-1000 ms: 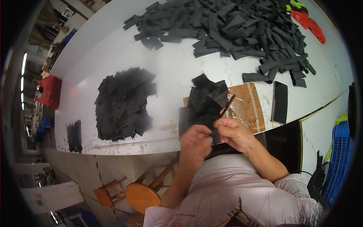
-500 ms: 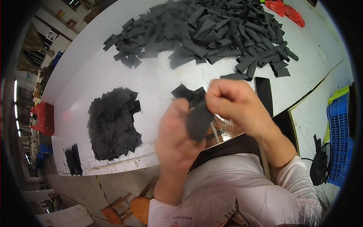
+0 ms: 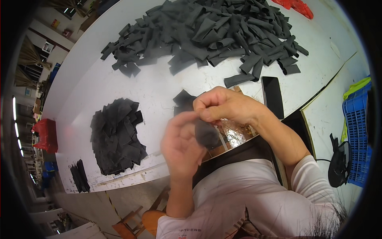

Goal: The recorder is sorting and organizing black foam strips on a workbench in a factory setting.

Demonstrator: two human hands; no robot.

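Down at the bottom of the frame, the white shirt (image 3: 238, 191), a wooden stool (image 3: 152, 220) to its left, and just above, both hands at the centre! The left hand (image 3: 181, 145) is blurred, palm turned inward, fingers loosely curled beside a dark fabric piece (image 3: 207, 134); how firmly it grips, I cannot tell. The right hand (image 3: 229, 105) comes over from the right, thumb and forefinger pressed together in a tight pinch right at the left hand's fingertips. What sits between those tips is too small to tell, but the dark piece is just below them, mid-frame.

Behind the hands, shiny film (image 3: 235, 134) glints on the white table (image 3: 157, 93), and a few black pieces (image 3: 183, 98) peek out left of the right hand. Left of centre, a broad pile of black pieces (image 3: 117, 137); lower left, a small row of dark strips (image 3: 80, 176). Right of centre, a black phone-like slab (image 3: 273, 97); at the right edge, a blue crate (image 3: 355, 135). And across the top, a big heap of dark grey pieces (image 3: 223, 34), with red plastic (image 3: 296, 7) at upper right!
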